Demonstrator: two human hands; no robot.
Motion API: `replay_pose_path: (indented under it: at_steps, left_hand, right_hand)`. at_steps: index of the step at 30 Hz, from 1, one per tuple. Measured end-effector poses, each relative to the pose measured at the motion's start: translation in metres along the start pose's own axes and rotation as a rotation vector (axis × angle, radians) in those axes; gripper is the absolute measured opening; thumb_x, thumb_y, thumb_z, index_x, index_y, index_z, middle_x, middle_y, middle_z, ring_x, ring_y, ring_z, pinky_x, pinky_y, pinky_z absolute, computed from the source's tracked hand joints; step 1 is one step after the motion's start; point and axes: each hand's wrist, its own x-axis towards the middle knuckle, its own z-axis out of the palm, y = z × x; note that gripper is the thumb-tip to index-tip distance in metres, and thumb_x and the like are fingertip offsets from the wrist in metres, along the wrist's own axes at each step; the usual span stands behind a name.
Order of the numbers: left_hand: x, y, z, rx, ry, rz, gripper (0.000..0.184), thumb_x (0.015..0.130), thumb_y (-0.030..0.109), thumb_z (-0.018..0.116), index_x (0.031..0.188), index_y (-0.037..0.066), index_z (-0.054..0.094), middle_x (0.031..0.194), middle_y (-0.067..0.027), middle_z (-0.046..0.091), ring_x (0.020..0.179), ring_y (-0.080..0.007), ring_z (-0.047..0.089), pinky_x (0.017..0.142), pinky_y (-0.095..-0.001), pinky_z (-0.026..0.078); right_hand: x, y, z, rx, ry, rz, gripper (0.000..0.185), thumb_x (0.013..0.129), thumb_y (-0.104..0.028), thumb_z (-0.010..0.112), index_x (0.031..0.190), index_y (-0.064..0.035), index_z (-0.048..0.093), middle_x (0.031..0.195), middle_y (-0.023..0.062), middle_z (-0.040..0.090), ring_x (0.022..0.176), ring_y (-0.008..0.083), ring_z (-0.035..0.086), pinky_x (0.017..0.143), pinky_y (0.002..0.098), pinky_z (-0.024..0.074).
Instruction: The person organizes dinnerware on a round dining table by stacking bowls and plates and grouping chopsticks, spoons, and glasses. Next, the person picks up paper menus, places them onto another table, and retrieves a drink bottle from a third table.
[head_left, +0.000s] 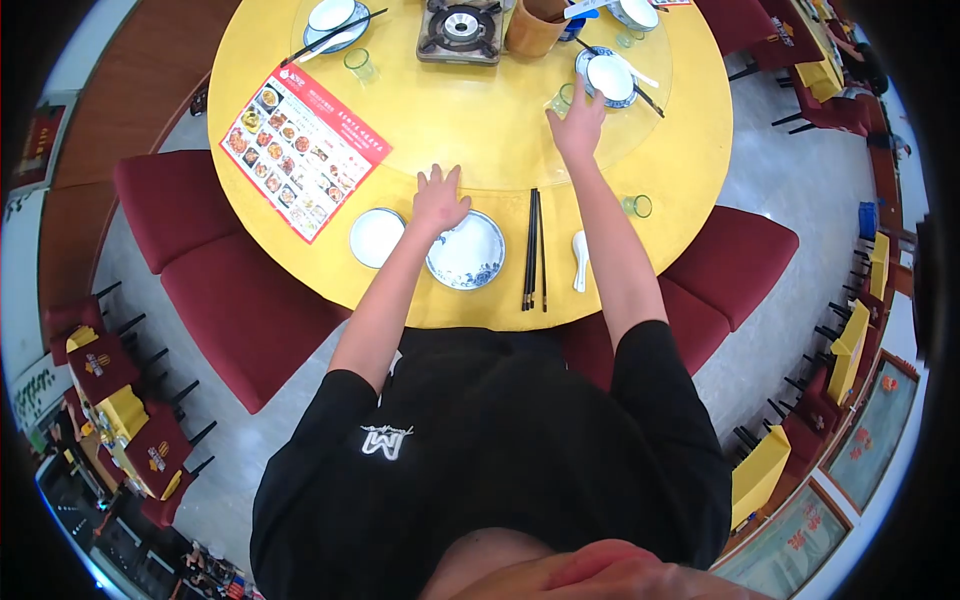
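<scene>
My left hand (440,205) has its fingers spread over the near edge of the glass turntable (450,150), just beyond a blue-and-white plate (468,255). A small white dish (377,238) lies to the left of that plate. Reaching further out, my right hand (578,125) is open, thumb and fingers apart. A small glass (564,97) shows just past its thumb, and a white bowl (609,80) on a patterned plate lies at its fingertips. Whether the fingers touch the bowl or glass I cannot tell. Black chopsticks (534,250) and a white spoon (580,262) lie near the table edge.
A red-and-white picture menu (303,150) lies on the left of the yellow table (300,270). At the far side stand a portable gas stove (460,30) and a wooden container (535,28). Another glass (637,206) is at right. Dark red chairs (240,300) flank me.
</scene>
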Motion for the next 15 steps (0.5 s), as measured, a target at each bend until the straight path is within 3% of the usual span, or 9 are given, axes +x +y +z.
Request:
replay_pose_path:
  at_steps: [3, 5, 7, 9, 10, 12, 13, 15]
  left_hand:
    - [-0.001, -0.006, -0.010, 0.040, 0.002, -0.049, 0.074, 0.082, 0.040, 0.062, 0.146, 0.011, 0.036, 0.151, -0.0307, 0.023, 0.140, -0.0529, 0.019, 0.109, -0.0528, 0.035]
    - [0.006, -0.014, -0.011, 0.080, 0.020, -0.052, 0.074, 0.082, 0.040, 0.063, 0.145, 0.010, 0.037, 0.151, -0.0319, 0.022, 0.139, -0.0534, 0.020, 0.109, -0.0527, 0.035]
    - [0.007, -0.019, -0.005, 0.118, 0.007, -0.036, 0.074, 0.082, 0.041, 0.063, 0.144, 0.009, 0.038, 0.150, -0.0331, 0.022, 0.138, -0.0539, 0.021, 0.109, -0.0526, 0.034]
    - [0.011, -0.013, 0.000, 0.030, 0.153, -0.106, 0.067, 0.083, 0.035, 0.064, 0.139, 0.004, 0.044, 0.144, -0.0328, 0.034, 0.133, -0.0504, 0.033, 0.108, -0.0494, 0.036]
    - [0.013, -0.001, 0.009, 0.032, 0.134, -0.084, 0.067, 0.083, 0.035, 0.064, 0.139, 0.004, 0.044, 0.144, -0.0328, 0.034, 0.133, -0.0504, 0.033, 0.108, -0.0494, 0.036]
    - [0.010, 0.025, 0.027, -0.281, 0.304, 0.279, 0.057, 0.083, 0.028, 0.065, 0.131, 0.001, 0.050, 0.133, -0.0288, 0.047, 0.124, -0.0433, 0.046, 0.106, -0.0469, 0.038]
    - [-0.002, 0.057, 0.032, -0.361, 0.293, 0.359, 0.051, 0.083, 0.022, 0.065, 0.126, -0.001, 0.052, 0.126, -0.0247, 0.053, 0.116, -0.0387, 0.052, 0.104, -0.0435, 0.039]
    - [-0.022, 0.110, 0.061, -0.528, 0.110, 0.408, 0.047, 0.085, 0.020, 0.064, 0.126, 0.000, 0.054, 0.127, -0.0212, 0.055, 0.120, -0.0355, 0.051, 0.105, -0.0408, 0.039]
  right_hand:
    - [0.029, 0.015, 0.034, -0.035, 0.047, -0.129, 0.062, 0.075, -0.015, 0.074, 0.132, -0.0105, 0.050, 0.121, 0.0239, 0.052, 0.114, 0.0400, 0.050, 0.091, 0.0455, 0.0469]
    - [0.022, 0.018, 0.047, 0.098, -0.251, -0.137, 0.052, 0.072, -0.012, 0.074, 0.122, -0.0077, 0.058, 0.111, 0.0200, 0.055, 0.104, 0.0373, 0.055, 0.089, 0.0432, 0.0461]
    - [-0.008, 0.009, 0.033, 0.233, -0.222, -0.146, 0.041, 0.072, -0.009, 0.072, 0.112, -0.0061, 0.062, 0.107, 0.0183, 0.057, 0.101, 0.0366, 0.057, 0.088, 0.0414, 0.0470]
    - [-0.047, 0.008, 0.010, 0.419, -0.131, -0.206, 0.040, 0.071, -0.008, 0.073, 0.110, -0.0052, 0.063, 0.105, 0.0173, 0.059, 0.099, 0.0387, 0.057, 0.087, 0.0428, 0.0476]
    - [-0.068, 0.011, -0.007, 0.439, -0.100, -0.160, 0.041, 0.071, -0.008, 0.073, 0.110, -0.0040, 0.063, 0.107, 0.0172, 0.059, 0.101, 0.0381, 0.057, 0.088, 0.0422, 0.0475]
    - [-0.111, 0.025, -0.039, 0.471, -0.071, -0.036, 0.042, 0.071, -0.009, 0.074, 0.110, -0.0016, 0.062, 0.110, 0.0169, 0.060, 0.104, 0.0370, 0.057, 0.090, 0.0411, 0.0473]
    - [-0.134, 0.042, -0.052, 0.483, -0.076, 0.047, 0.043, 0.071, -0.009, 0.075, 0.111, -0.0004, 0.061, 0.111, 0.0168, 0.060, 0.105, 0.0365, 0.057, 0.091, 0.0408, 0.0472]
    - [-0.167, 0.075, -0.080, 0.447, -0.059, 0.262, 0.045, 0.069, -0.007, 0.076, 0.111, 0.0008, 0.061, 0.109, 0.0175, 0.061, 0.104, 0.0353, 0.058, 0.091, 0.0403, 0.0474]
